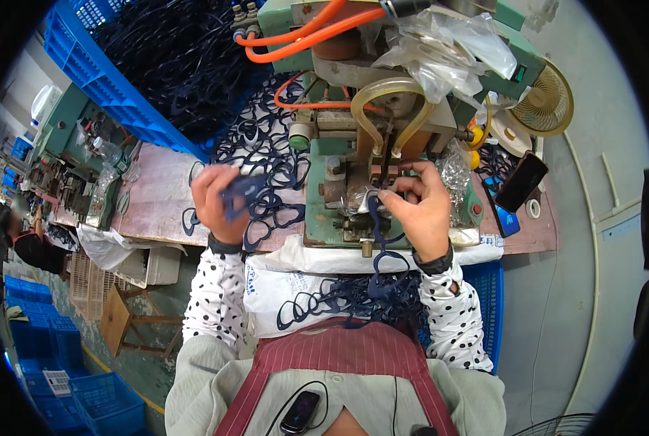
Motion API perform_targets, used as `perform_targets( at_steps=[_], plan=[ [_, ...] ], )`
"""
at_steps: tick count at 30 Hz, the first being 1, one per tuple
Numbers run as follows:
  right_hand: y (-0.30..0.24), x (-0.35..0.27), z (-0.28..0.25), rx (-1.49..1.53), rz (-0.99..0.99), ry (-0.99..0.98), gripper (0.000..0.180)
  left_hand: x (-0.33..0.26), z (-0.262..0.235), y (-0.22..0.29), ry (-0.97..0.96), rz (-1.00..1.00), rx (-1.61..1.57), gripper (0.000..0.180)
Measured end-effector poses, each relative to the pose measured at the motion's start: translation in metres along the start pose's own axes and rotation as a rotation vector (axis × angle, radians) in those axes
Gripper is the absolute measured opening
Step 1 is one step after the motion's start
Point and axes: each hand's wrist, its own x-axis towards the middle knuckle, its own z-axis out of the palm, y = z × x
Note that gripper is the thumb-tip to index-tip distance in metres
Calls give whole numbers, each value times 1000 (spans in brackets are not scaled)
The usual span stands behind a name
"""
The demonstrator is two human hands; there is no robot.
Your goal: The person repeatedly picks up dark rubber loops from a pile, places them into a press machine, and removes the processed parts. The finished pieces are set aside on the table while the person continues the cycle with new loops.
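My right hand (422,207) is at the green bench machine (324,218), thumb and fingers pinched on a dark blue eyeglass frame (377,229) at the machine's working head. Below that hand the frame hangs toward my lap; its upper end is partly hidden by my fingers. On the left, my left hand (219,200) is raised over the table, closed around several dark blue eyeglass frames (242,195); motion blurs them a little. Loose frames (266,163) of the same kind lie spread between my left hand and the machine. More frames (332,299) rest on a white sack across my lap.
A blue crate (114,87) heaped with dark frames stands at the back left. Orange hoses (303,35) and plastic bags (448,51) hang over the machine. To its right are a phone (521,182) and a fan (546,98). A wooden stool (121,320) stands lower left.
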Motion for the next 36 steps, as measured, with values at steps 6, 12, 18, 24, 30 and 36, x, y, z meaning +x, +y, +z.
perform_targets(
  at_steps=[6, 12, 18, 24, 30, 36],
  plan=[
    [7, 0, 6, 181, 67, -24, 49, 6, 7, 59, -259, 151, -590, 32],
    [14, 7, -18, -36, -28, 34, 43, -8, 50, 113, -553, 265, -954, 30],
    [51, 11, -72, -144, -47, 201, 41, -17, 79, 105, -600, 232, -974, 47],
    [78, 11, -101, -320, -50, 328, 32, -13, 78, 103, -651, 342, -812, 32],
    [101, 14, -121, -562, -48, 425, 26, -12, 76, 110, -635, 305, -784, 38],
    [114, 5, -126, -871, -173, 292, 26, -10, 77, 108, -658, 318, -799, 45]
  ],
)
